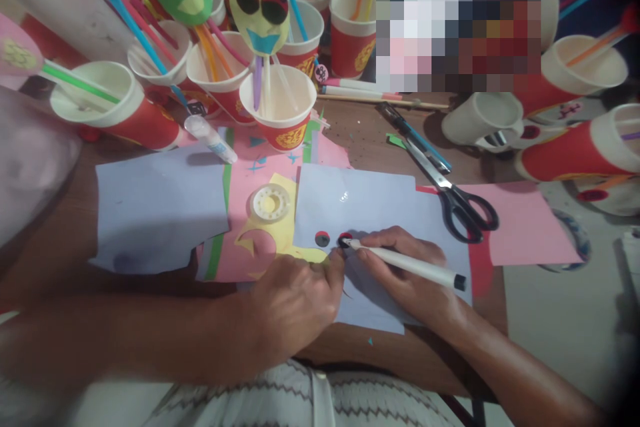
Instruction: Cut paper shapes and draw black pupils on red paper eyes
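Observation:
My right hand (400, 260) grips a white marker (420, 267) with a black end, its tip on a small red-and-black paper circle (344, 238). My left hand (300, 297) is closed, with its fingertips pressed down at the lower edge of that circle. Just left lies a second small circle (323, 239), dark grey with a red rim. Both circles are on light blue paper (370, 193) that has a glossy wet spot. Yellow paper scraps (287, 230) lie partly under my left hand.
Black-handled scissors (455, 203) and a pen (415, 137) lie to the right. A tape roll (270, 203), a glue stick (210, 139) and another blue sheet (160, 213) are left. Red-and-white paper cups (280, 110) with decorated spoons and a white mug (480, 120) stand behind.

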Demonstrator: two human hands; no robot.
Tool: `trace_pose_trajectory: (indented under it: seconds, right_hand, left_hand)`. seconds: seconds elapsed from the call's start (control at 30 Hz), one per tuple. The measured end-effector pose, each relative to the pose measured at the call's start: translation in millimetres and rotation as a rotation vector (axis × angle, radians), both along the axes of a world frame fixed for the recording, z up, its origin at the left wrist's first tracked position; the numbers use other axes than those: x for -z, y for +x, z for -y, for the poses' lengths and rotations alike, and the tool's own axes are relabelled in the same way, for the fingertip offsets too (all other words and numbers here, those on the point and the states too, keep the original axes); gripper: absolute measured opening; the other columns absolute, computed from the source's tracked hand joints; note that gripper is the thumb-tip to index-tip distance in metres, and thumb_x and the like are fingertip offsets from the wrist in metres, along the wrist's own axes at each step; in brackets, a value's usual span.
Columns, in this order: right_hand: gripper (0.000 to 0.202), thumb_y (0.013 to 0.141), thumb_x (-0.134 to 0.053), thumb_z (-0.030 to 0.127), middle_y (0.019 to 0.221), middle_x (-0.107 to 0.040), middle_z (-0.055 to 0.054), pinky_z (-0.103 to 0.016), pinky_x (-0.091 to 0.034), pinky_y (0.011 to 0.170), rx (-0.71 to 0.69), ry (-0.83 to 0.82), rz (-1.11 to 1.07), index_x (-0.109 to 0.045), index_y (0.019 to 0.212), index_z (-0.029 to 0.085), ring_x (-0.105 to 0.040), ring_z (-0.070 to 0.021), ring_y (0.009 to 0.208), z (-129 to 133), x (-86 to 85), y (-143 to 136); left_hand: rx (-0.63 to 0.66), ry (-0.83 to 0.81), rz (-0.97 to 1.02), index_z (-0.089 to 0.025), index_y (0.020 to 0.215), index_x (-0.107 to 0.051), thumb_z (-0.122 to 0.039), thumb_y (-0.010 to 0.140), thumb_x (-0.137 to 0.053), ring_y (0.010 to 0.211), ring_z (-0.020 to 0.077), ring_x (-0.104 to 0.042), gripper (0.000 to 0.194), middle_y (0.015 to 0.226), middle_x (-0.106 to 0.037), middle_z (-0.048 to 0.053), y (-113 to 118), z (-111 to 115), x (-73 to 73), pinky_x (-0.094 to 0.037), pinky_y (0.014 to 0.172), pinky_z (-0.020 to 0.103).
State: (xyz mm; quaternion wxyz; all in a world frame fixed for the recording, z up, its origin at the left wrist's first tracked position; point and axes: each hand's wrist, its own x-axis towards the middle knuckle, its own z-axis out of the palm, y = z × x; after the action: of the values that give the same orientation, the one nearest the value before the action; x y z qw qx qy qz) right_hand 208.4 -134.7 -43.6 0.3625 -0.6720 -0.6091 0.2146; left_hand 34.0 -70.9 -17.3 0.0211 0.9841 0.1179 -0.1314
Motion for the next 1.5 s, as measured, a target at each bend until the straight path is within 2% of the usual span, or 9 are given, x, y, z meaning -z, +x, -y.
trace_pose_trajectory:
  seconds: [0.47, 1.0, 1.13, 1.23, 1.33, 1.5]
  right_hand:
    - [0.009, 0.081, -0.060, 0.019, 0.064, -0.069, -0.001, -0.019, -0.048, 0.053, 0.026, 0.010, 0.053, -0.065, 0.075, 0.015, -0.063, -0.0105, 0.052, -1.1, -0.9, 0.1]
    - [0.009, 0.080, -0.058, 0.022, 0.059, -0.066, 0.001, -0.021, -0.047, 0.045, 0.091, -0.038, 0.022, -0.063, 0.072, 0.019, -0.059, -0.0116, 0.045, 3.5, -3.8, 3.6]
    - [0.006, 0.080, -0.059, 0.023, 0.059, -0.066, 0.000, -0.022, -0.045, 0.042, 0.144, -0.029, -0.033, -0.062, 0.078, 0.019, -0.059, -0.0129, 0.045, 7.1, -4.1, 7.6]
    - [0.005, 0.080, -0.059, 0.024, 0.054, -0.063, 0.001, -0.022, -0.043, 0.039, 0.160, -0.037, -0.074, -0.061, 0.079, 0.019, -0.057, -0.0124, 0.042, 8.1, -4.4, 9.4]
    - [0.004, 0.080, -0.059, 0.022, 0.055, -0.063, 0.002, -0.021, -0.042, 0.039, 0.145, -0.045, -0.079, -0.060, 0.078, 0.019, -0.055, -0.0111, 0.041, 7.1, -5.3, 9.2]
    - [0.009, 0.078, -0.057, 0.021, 0.053, -0.062, 0.001, -0.021, -0.042, 0.040, 0.078, -0.051, -0.023, -0.060, 0.070, 0.018, -0.055, -0.0112, 0.041, 3.4, -7.4, 6.7]
  left_hand:
    - [0.003, 0.006, 0.010, 0.004, 0.123, -0.050, 0.002, 0.067, -0.050, 0.046, 0.0187, -0.059, 0.056, 0.060, -0.061, 0.003, 1.3, -1.0, 0.2, -0.044, 0.037, 0.030]
    - [-0.003, -0.040, -0.065, 0.002, 0.124, -0.051, 0.001, 0.074, -0.049, 0.049, 0.0191, -0.062, 0.049, 0.062, -0.063, 0.004, 3.7, -1.8, -4.3, -0.046, 0.040, 0.030]
    - [0.015, -0.037, -0.071, 0.003, 0.126, -0.048, -0.002, 0.077, -0.051, 0.050, 0.0195, -0.062, 0.049, 0.063, -0.064, 0.005, 4.4, -2.2, -3.1, -0.045, 0.040, 0.031]
    - [-0.021, -0.027, -0.047, 0.002, 0.126, -0.049, -0.009, 0.081, -0.056, 0.049, 0.0197, -0.062, 0.047, 0.061, -0.064, 0.004, 3.9, 0.8, -0.2, -0.045, 0.040, 0.031]
    - [-0.065, -0.005, -0.022, 0.000, 0.125, -0.051, -0.014, 0.081, -0.059, 0.048, 0.0200, -0.062, 0.046, 0.059, -0.063, 0.004, 3.5, 5.3, 2.5, -0.046, 0.040, 0.031]
    - [-0.083, -0.024, -0.016, 0.002, 0.123, -0.050, -0.012, 0.080, -0.060, 0.049, 0.0195, -0.062, 0.046, 0.060, -0.063, 0.003, 4.1, 9.0, 3.9, -0.046, 0.040, 0.030]
